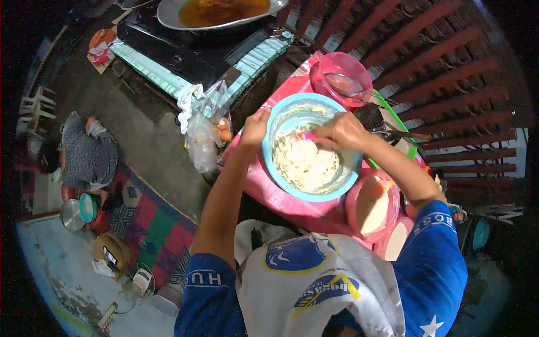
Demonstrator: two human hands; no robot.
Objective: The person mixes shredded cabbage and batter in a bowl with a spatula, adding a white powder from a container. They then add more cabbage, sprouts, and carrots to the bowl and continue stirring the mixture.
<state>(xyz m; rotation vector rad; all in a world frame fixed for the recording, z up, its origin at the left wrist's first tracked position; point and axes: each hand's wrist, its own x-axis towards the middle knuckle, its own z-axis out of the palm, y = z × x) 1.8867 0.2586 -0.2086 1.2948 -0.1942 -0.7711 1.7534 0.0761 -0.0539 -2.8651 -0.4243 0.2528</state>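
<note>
A light blue basin [352, 188] sits tilted toward me on the pink-covered table, holding a pale, creamy mix with short strips [306, 165] in it. My left hand [256, 129] is closed on the basin's left rim. Inside the basin, my right hand [343, 132] is closed round a pink utensil [305, 136], perhaps a spoon or spatula; its far end is sunk in the mix. Some of the pale mix clings to the basin's inner wall.
Behind the basin stands a pink bowl [351, 64] with a strainer. A pink tub [377, 209] is at the right. Plastic bags with eggs [225, 132] hang near the table's left edge. A pan of oil [224, 12] rests on the stove. Someone [90, 149] sits far left.
</note>
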